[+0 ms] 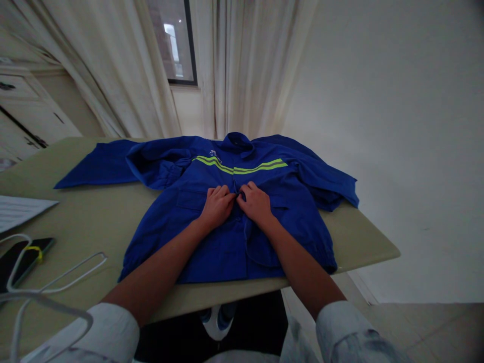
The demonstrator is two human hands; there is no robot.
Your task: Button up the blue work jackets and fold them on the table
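Note:
A blue work jacket (223, 252) with a yellow-green reflective stripe (260, 167) across its chest lies spread front side up, collar (239, 143) at the far end. My left hand (218, 204) and my right hand (255, 201) meet at the middle of the front opening, below the stripe. Both hands are closed, with fingertips pinching the jacket's front edges close together. Whatever small fastener may be between the fingertips is hidden. Below my right hand, the front edge hangs loose and curls aside. Both sleeves lie stretched out to the sides.
The jacket rests on a pale green table (106, 227) whose right corner juts toward a white wall (408, 151). At left lie a paper sheet (22, 210), a dark phone (22, 257) and a white cable (75, 277). Curtains (257, 65) hang behind.

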